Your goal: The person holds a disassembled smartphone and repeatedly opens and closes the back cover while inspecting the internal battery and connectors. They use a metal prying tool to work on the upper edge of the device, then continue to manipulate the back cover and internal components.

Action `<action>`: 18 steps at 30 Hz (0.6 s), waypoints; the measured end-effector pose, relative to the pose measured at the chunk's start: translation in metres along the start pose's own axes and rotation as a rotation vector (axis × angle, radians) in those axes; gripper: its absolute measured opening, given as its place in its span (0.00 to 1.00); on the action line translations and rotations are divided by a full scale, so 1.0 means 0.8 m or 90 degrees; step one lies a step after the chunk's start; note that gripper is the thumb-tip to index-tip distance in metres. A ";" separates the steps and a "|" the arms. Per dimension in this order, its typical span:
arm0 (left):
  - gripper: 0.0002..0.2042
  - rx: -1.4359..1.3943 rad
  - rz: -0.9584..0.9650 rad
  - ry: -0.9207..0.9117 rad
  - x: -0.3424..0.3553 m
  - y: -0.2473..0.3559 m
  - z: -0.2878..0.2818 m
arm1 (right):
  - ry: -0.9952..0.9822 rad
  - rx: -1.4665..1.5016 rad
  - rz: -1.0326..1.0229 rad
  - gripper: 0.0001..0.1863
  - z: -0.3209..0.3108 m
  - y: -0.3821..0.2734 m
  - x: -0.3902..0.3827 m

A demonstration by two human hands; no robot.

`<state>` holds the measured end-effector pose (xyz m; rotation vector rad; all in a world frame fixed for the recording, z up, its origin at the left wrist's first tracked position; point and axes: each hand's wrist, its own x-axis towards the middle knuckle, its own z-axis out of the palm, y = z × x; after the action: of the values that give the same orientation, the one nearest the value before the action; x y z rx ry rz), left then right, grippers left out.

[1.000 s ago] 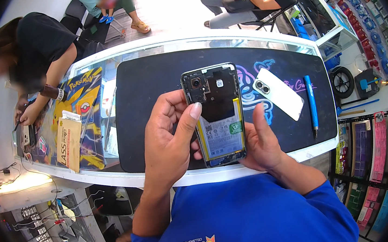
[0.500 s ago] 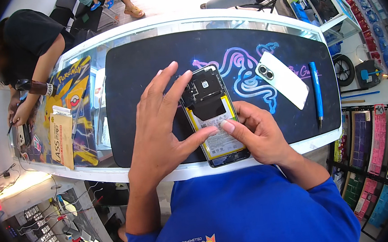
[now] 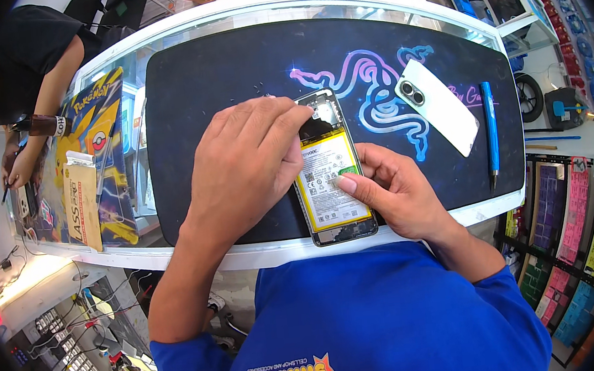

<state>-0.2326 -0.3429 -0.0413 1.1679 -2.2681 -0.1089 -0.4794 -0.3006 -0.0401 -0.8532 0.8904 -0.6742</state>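
An opened smartphone (image 3: pixel 333 189) lies tilted in front of me, its back off and a yellow-edged battery showing. My right hand (image 3: pixel 401 190) grips its right side, thumb over the battery's edge and fingers beneath. Over the phone's upper left, my left hand (image 3: pixel 250 147) is closed, fingers curled and fingertips at the black and silvery upper section (image 3: pixel 322 115). Whatever sits between those fingers is hidden by the hand. Tiny dark screw-like bits (image 3: pixel 259 89) are scattered on the mat beyond my left hand.
A black desk mat (image 3: pixel 193 74) covers much of the white counter. On its right lie a pale phone back with camera rings (image 3: pixel 440 107) and a blue pen-shaped screwdriver (image 3: pixel 491 138). At left, a person's arm (image 3: pixel 51 87) reaches past a yellow illustrated folder (image 3: pixel 106 168).
My left hand has gone from spread fingers to a curled grip at the phone's upper left. The black sheet over the battery's upper part no longer covers it. My right hand still holds the phone.
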 end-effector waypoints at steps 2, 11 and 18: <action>0.16 -0.009 0.003 0.016 0.004 -0.003 0.003 | -0.005 0.008 0.008 0.22 0.000 -0.002 0.000; 0.04 -0.542 -0.369 0.026 0.000 0.022 -0.008 | -0.060 0.052 0.029 0.24 0.003 -0.022 -0.012; 0.04 -0.364 -0.230 0.076 -0.011 0.020 0.001 | -0.067 0.067 0.037 0.24 0.006 -0.023 -0.015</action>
<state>-0.2407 -0.3263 -0.0410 1.2027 -1.7276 -0.7512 -0.4834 -0.2982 -0.0182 -0.7594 0.7758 -0.6152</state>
